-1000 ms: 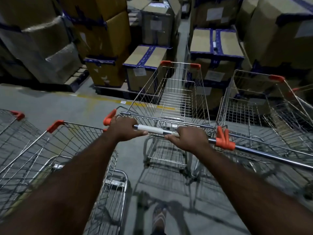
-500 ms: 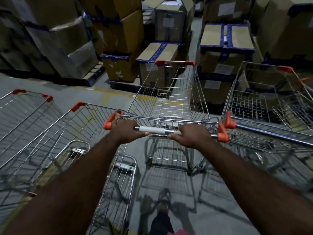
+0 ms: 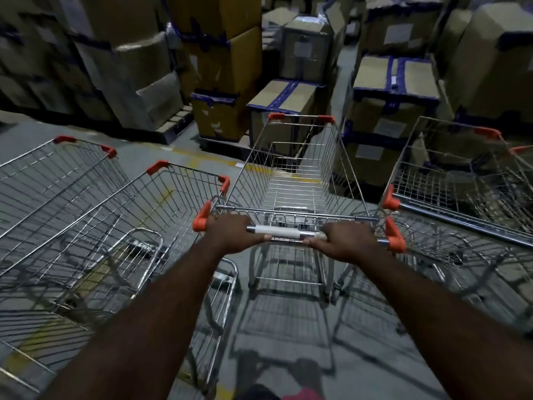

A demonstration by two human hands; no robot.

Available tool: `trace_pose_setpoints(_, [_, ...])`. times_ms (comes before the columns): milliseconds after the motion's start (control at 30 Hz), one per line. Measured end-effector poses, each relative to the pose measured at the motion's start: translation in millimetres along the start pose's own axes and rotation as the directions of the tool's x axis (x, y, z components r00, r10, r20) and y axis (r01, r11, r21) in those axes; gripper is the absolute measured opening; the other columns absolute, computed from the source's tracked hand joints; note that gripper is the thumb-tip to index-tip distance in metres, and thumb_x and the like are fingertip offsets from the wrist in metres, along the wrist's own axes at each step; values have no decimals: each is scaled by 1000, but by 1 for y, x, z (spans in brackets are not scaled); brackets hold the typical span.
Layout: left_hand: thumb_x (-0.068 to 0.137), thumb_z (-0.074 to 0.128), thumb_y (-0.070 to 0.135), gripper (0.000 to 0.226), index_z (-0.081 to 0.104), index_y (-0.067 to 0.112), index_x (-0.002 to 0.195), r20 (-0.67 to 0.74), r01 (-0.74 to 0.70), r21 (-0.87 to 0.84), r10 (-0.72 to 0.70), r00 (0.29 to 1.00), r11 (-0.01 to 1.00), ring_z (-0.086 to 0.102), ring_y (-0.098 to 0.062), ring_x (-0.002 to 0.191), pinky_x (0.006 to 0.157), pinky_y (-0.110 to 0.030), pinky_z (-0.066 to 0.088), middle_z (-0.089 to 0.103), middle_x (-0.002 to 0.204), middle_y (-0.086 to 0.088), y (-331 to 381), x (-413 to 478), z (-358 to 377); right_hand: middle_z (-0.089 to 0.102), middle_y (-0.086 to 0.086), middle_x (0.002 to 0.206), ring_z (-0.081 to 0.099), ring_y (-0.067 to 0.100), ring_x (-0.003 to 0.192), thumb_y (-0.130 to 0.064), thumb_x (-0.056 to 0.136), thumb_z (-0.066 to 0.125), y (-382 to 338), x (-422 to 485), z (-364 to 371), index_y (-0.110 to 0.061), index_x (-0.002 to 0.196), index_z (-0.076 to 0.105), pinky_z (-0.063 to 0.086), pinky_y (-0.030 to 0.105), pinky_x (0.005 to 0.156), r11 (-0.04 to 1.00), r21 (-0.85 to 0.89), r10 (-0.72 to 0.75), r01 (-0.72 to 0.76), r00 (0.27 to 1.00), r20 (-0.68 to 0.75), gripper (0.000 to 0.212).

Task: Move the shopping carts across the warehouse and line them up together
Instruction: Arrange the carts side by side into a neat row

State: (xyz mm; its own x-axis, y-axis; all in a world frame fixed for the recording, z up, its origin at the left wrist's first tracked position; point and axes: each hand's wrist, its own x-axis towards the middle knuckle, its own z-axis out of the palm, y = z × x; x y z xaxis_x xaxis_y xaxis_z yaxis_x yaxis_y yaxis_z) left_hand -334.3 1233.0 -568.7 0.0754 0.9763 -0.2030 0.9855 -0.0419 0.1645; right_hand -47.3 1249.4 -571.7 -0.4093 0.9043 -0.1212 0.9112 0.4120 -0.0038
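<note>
A wire shopping cart [image 3: 297, 180] with orange corner caps stands straight ahead of me. Its handle bar [image 3: 285, 232] has a white sleeve in the middle. My left hand [image 3: 230, 233] grips the bar's left end and my right hand [image 3: 346, 241] grips the right part. Two more carts stand side by side on my left, the nearer cart [image 3: 129, 215] almost touching the held one, the farther cart [image 3: 49, 174] beyond it. Another cart [image 3: 450, 180] sits at the right, angled, close to the held cart's right side.
Stacked cardboard boxes [image 3: 227, 67] with blue tape on pallets line the far side, right beyond the carts' noses. A narrow aisle [image 3: 343, 62] runs between the stacks. A yellow floor line [image 3: 202, 157] crosses in front of the boxes. The floor is grey concrete.
The cart has rolled forward between its neighbours. The two left carts have come further into view alongside, and the right cart's handle now lies level with mine. Both hands kept their hold.
</note>
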Motion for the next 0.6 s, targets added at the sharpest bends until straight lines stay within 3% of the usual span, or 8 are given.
trace_pose_setpoints(133, [75,39,92,72,66,29,98,72,-40,-17,41,997,999,63,-19,89,97,-47,43,66,87,5,-4,-11,8,52,-8,73,55,19,75,-89,82,31,-3,-16,7,-28,87,57,47,32,70,1000,-11,22,-22,1000,1,66])
trace_pose_setpoints(333, [81,45,85,70,66,24,109,91,-116,-21,117,989,993,65,-22,95,88,-36,45,69,97,-1,-7,-41,17,68,2,90,66,24,88,-87,83,34,-18,-42,18,-21,90,62,38,31,65,1000,-21,-10,10,1000,-10,72])
trace_pose_setpoints(600, [67,36,95,84,67,25,101,137,-161,-30,163,977,987,65,-28,96,94,-52,48,70,97,-5,-20,-71,35,69,3,91,66,23,86,-102,65,11,-42,-81,37,-25,98,64,51,33,70,997,30,70,-71,997,31,100])
